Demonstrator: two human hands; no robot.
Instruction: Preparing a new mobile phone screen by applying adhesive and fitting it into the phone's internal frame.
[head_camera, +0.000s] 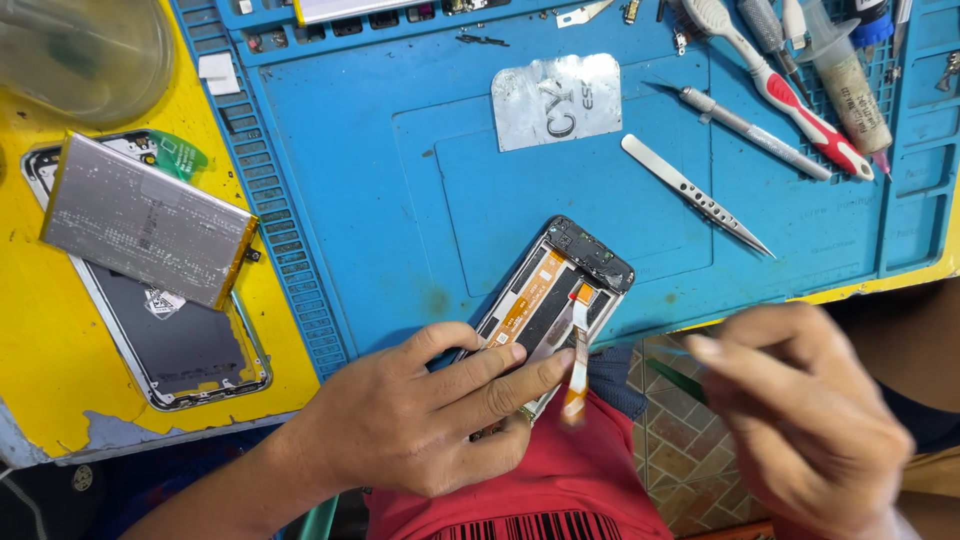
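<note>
The bench, yellow and chipped, is covered for the most part by a blue work mat. On the yellow part at the left a second opened phone shell is seen, with a flat grey battery laid across its upper end. Judged from this, disassembly is well advanced: the opened phone frame at the mat's near edge has its back off and its boards bared, and an orange flex ribbon has been lifted free at its lower end, while the upper end appears still attached. The frame is pinned by the left hand, palm down, forefinger pressed along its edge. The right hand is blurred, fingers pinched together; whether anything is held cannot be told. Tweezers lie untouched farther off.
</note>
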